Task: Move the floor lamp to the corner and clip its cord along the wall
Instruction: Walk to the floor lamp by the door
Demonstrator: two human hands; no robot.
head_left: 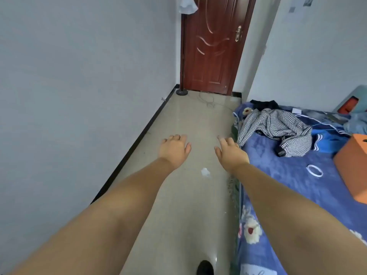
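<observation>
The floor lamp stands in the far corner beside the brown door, its round dark base (182,92) on the floor and its white shade (187,5) at the top edge. Its thin cord (208,101) lies loose in loops on the tiles in front of the door. A small clip (163,99) sticks out of the left wall just above the black skirting. My left hand (174,149) and my right hand (230,153) reach forward over the floor, palms down, fingers apart, holding nothing, far from the lamp.
A bed (278,175) with a blue flowered cover fills the right side, carrying a checked garment (276,126), an orange box (353,167) and a white ring (314,170). A scrap of white paper (205,172) lies on the floor. My dark shoe (205,267) shows at the bottom.
</observation>
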